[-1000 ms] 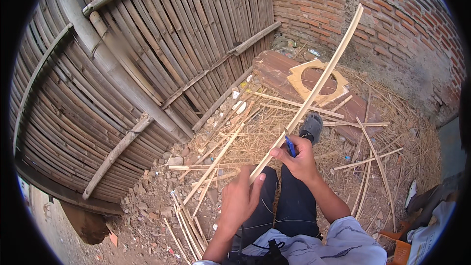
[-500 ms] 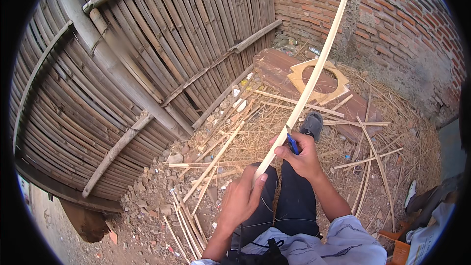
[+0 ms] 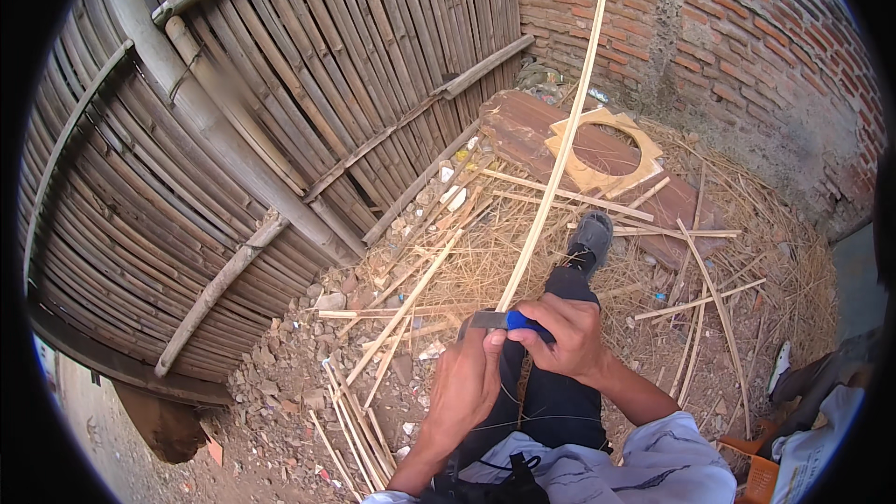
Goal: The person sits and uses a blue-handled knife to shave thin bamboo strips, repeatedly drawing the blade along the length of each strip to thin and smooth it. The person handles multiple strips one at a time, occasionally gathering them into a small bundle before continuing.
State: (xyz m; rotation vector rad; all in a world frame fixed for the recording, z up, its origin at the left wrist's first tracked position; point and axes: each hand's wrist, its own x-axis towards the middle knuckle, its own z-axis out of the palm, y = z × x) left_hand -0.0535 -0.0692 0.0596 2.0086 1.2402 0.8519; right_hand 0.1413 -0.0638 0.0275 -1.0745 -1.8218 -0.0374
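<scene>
Blue-handled knife (image 3: 516, 319) — shifted down strip (image 3: 556, 177) | right fingers (image 3: 557, 312) wrap it | left fingers (image 3: 491, 352) pinch strip's near end

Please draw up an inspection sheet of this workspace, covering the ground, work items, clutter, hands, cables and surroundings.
Surface: ground of dirt and rubble, with straw farther off.
Work items: long pale strip rising away from the hands; blue-handled knife, blade beside the left thumb; whether it touches the strip is unclear.
Clutter: loose strips, brown board, wooden piece with a round hole on the board.
Left hand: closed at the strip's near end, grip partly hidden.
Right hand: closed around the knife handle.
Cables: dark cord at the person's waist.
Surroundings: slatted fence left, brick wall beyond; another person partly visible at right.
</scene>
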